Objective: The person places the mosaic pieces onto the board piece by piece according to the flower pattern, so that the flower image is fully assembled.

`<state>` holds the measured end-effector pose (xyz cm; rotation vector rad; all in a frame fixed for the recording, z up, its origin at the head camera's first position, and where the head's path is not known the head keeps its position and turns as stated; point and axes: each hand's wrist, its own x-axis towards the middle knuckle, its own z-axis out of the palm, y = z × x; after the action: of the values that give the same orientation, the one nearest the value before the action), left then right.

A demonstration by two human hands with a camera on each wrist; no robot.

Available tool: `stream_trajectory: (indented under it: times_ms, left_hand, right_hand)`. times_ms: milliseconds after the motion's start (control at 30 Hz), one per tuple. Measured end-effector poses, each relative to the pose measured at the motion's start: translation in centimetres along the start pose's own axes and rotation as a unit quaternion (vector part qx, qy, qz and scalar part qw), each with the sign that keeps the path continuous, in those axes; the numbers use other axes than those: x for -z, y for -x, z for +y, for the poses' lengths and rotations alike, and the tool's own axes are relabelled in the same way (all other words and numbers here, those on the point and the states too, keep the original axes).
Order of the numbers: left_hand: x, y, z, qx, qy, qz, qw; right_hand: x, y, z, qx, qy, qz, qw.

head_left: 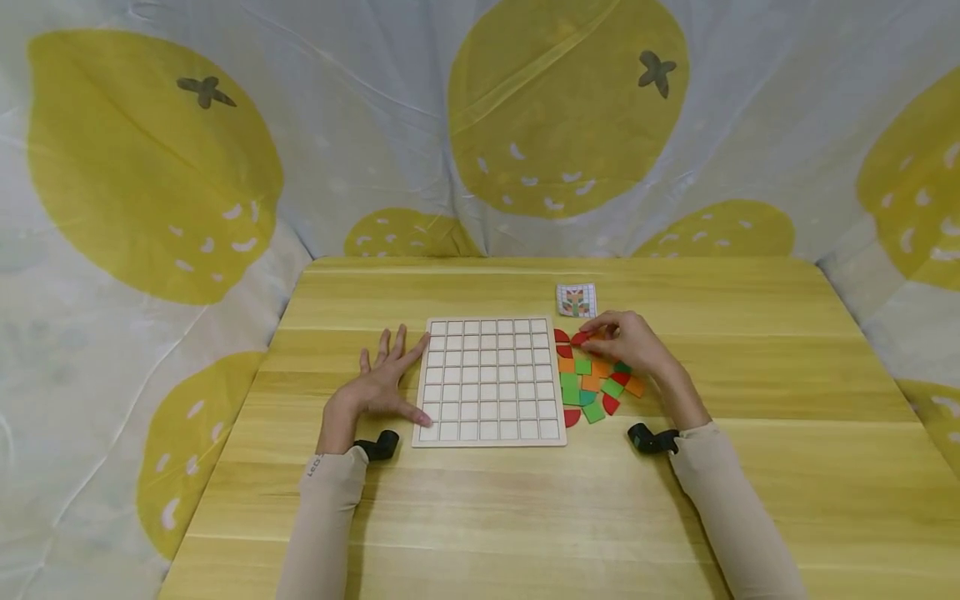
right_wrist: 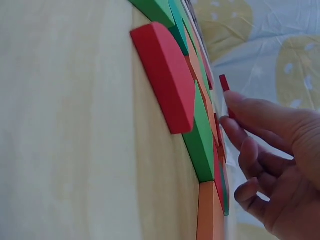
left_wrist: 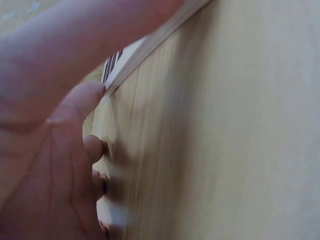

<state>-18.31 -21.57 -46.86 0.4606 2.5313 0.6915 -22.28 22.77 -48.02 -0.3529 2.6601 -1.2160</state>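
A square wooden grid board (head_left: 489, 382) lies in the middle of the table, its cells bare. My left hand (head_left: 381, 385) rests at its left edge, fingers spread, with the thumb on the lower left corner and a fingertip touching the upper left side. In my right hand (head_left: 628, 340) a red quarter-round tile (head_left: 578, 339) is pinched between thumb and fingers, raised above the pile in the right wrist view. Below that hand, right of the board, lie several loose tiles in red, orange and green, among them a green square tile (head_left: 593, 412) and a red tile (right_wrist: 165, 77).
A small printed pattern card (head_left: 576, 300) lies behind the tiles, beyond the board's upper right corner. The wooden table (head_left: 495, 517) meets a lemon-print cloth (head_left: 390, 125) at its back and sides. Each wrist carries a black camera mount.
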Motion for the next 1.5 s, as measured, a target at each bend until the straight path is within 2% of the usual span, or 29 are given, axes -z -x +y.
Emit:
stream_trajectory:
  times_ms: [233,433,633,933,1300,1500]
  left_hand:
    - [-0.2,0.4,-0.1,0.002,0.004,-0.003,1.0000]
    - [-0.2,0.5,-0.1,-0.007,-0.008,0.005,0.9999]
    - [0.0,0.1,0.0,-0.010,-0.008,0.003,0.9999]
    - [0.0,0.1,-0.1,-0.008,-0.008,0.004,0.9999]
    - [0.1,0.1,0.0,-0.009,0.000,0.003,1.0000]
    - [0.0,0.0,-0.1,-0.009,0.005,0.003,0.9999]
  right_hand:
    - [-0.8,-0.2,-1.1,0.008,-0.046,-0.005,0.9989]
    - [-2.2,-1.3,-3.0,0.052,-0.030,-0.006,0.9982]
    - [-4.3,-3.0,-5.2,0.074,-0.034,-0.012,0.9966]
    - [-6.8,-5.0,-6.2,0.054,-0.040,-0.028,0.9973]
    - [-6.9,-5.4,-5.7,0.032,-0.057,-0.033,0.9974]
    - [-7.0,-5.3,-5.8,0.038,-0.046,-0.030,0.9978]
